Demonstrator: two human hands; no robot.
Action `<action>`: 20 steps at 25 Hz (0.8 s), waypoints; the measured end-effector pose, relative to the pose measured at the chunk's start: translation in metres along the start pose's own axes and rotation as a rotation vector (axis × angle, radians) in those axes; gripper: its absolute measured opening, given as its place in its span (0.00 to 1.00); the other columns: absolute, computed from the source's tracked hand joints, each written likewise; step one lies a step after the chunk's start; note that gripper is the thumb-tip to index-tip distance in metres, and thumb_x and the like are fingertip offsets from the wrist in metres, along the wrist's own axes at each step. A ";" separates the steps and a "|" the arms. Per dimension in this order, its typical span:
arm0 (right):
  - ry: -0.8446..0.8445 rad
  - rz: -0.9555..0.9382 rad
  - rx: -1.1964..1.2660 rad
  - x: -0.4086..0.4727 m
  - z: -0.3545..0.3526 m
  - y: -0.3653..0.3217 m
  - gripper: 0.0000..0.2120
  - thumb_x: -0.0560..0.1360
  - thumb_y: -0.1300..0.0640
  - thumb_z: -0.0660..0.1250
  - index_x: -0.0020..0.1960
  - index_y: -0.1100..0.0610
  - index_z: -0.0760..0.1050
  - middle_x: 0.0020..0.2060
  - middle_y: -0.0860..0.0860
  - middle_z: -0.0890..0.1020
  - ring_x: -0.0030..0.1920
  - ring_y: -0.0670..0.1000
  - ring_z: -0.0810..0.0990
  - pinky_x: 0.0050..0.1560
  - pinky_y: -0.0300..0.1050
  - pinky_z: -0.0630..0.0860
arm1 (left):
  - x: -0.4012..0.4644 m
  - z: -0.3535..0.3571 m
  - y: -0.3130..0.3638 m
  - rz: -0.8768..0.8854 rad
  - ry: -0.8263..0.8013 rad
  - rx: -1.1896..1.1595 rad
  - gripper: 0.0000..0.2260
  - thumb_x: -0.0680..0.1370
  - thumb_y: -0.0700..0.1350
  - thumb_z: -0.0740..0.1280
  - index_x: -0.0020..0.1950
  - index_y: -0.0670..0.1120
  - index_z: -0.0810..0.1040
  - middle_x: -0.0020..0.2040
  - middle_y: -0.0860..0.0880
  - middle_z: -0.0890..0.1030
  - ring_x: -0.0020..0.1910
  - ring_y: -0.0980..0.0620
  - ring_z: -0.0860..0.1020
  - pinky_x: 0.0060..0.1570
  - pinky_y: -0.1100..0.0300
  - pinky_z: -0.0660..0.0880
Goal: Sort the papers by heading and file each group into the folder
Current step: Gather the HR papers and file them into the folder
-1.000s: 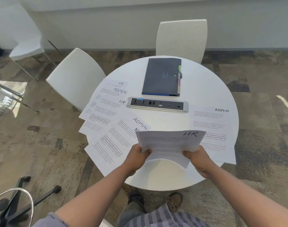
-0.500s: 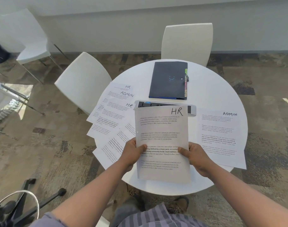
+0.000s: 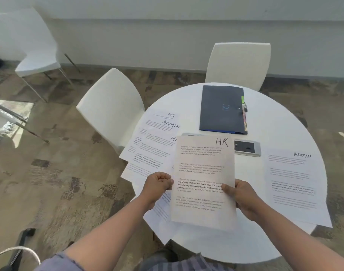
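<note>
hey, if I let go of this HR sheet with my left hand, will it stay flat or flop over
The HR sheet would probably droop on the freed side: it looks like one thin page, faintly translucent. It looks very light, so the right hand pinching one edge should probably keep hold of it. The left hand grips the opposite edge, which probably keeps it flat.

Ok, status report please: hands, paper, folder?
Both hands, left and right, pinch the HR sheet, raised over the table. Folder closed, far side. Nothing blocks it; power box lies between.
</note>
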State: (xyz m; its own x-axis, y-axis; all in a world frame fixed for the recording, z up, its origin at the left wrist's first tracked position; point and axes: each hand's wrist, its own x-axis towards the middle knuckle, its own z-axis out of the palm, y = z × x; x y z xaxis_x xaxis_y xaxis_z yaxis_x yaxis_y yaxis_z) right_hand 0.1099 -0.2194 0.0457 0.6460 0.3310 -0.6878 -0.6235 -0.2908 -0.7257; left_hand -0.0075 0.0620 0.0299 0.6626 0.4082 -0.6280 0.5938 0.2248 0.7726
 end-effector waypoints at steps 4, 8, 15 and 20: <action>0.077 0.047 0.115 0.019 0.039 -0.003 0.09 0.81 0.61 0.68 0.61 0.60 0.80 0.53 0.55 0.88 0.53 0.60 0.86 0.51 0.57 0.82 | 0.048 -0.073 -0.010 0.013 0.286 0.210 0.17 0.77 0.42 0.73 0.64 0.47 0.74 0.61 0.50 0.75 0.57 0.50 0.76 0.51 0.57 0.75; 0.155 0.049 0.163 0.025 0.058 -0.006 0.09 0.82 0.62 0.67 0.60 0.60 0.80 0.52 0.55 0.88 0.52 0.59 0.86 0.47 0.54 0.82 | 0.086 -0.135 -0.015 -0.132 0.352 0.319 0.33 0.75 0.47 0.74 0.77 0.48 0.65 0.76 0.46 0.67 0.67 0.43 0.74 0.61 0.46 0.77; 0.244 0.069 0.176 0.030 0.076 -0.006 0.09 0.82 0.61 0.67 0.61 0.60 0.80 0.53 0.56 0.88 0.54 0.61 0.86 0.53 0.58 0.82 | 0.119 -0.162 -0.017 -0.231 0.284 0.307 0.17 0.77 0.44 0.76 0.61 0.42 0.74 0.64 0.41 0.78 0.57 0.42 0.77 0.55 0.48 0.75; 0.253 0.084 0.168 0.032 0.088 -0.007 0.09 0.82 0.61 0.67 0.60 0.60 0.80 0.52 0.56 0.88 0.52 0.61 0.86 0.50 0.56 0.82 | 0.123 -0.163 -0.018 -0.098 0.175 0.307 0.03 0.78 0.44 0.74 0.48 0.47 0.81 0.49 0.50 0.85 0.49 0.47 0.83 0.53 0.45 0.81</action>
State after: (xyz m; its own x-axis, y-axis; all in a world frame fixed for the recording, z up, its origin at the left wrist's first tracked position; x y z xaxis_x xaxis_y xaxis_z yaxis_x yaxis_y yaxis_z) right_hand 0.0960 -0.1278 0.0301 0.6653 0.0722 -0.7431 -0.7296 -0.1482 -0.6676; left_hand -0.0108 0.2521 -0.0456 0.5237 0.5490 -0.6514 0.7773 0.0050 0.6291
